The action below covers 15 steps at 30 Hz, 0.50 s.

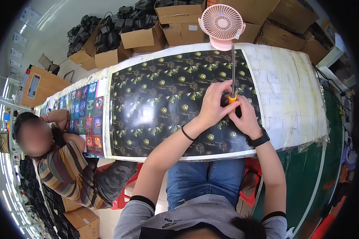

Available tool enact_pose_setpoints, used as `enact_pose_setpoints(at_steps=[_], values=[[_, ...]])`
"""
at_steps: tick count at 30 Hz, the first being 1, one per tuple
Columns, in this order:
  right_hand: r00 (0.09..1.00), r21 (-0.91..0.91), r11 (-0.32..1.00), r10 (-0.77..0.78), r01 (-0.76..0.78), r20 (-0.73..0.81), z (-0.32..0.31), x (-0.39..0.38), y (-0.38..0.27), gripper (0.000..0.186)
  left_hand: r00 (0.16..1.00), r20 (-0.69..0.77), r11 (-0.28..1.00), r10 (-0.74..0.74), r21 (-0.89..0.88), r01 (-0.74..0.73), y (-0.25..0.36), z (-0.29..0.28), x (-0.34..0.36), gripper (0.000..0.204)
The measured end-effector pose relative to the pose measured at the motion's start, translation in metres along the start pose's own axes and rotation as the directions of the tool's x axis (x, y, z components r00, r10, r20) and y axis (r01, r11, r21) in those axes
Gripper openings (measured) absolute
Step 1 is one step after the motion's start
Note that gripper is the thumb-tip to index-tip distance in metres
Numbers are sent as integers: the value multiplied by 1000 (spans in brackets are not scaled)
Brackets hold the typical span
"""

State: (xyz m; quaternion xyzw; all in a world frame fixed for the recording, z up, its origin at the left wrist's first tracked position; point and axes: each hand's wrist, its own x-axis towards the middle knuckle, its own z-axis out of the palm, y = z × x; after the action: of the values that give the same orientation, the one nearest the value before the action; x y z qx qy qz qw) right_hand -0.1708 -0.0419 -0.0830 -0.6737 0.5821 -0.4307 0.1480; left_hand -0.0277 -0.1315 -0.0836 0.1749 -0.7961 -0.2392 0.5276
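Note:
A long screwdriver (233, 71) with an orange handle stretches away from me over the dark printed sheet (155, 115), its thin shaft ending close to the pink fan. My left hand (214, 104) has its thumb and fingers closed about the handle end from the left. From the right, my right hand (246, 119) also grips the handle, most of which the two hands hide. Both hands are above the right part of the sheet, which carries a repeated pattern of greenish round shapes. What the shaft's tip touches, if anything, I cannot tell.
A pink fan (221, 24) stands at the table's far edge. Cardboard boxes (143, 38), some full of black devices, line the far side. At the left, a person in a striped shirt (66, 169) leans on the table beside colourful printed cards (93, 119).

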Motion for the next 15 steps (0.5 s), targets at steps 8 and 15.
enact_pose_setpoints(at_steps=[8, 15], values=[[1000, -8, 1000, 8, -8, 9, -2, 5, -8, 48, 989, 25, 988, -142, 69, 140, 4, -6, 7, 80], [997, 137, 988, 71, -73, 21, -2, 0, 1, 44, 990, 63, 992, -128, -7, 129, 0, -4, 8, 90]])
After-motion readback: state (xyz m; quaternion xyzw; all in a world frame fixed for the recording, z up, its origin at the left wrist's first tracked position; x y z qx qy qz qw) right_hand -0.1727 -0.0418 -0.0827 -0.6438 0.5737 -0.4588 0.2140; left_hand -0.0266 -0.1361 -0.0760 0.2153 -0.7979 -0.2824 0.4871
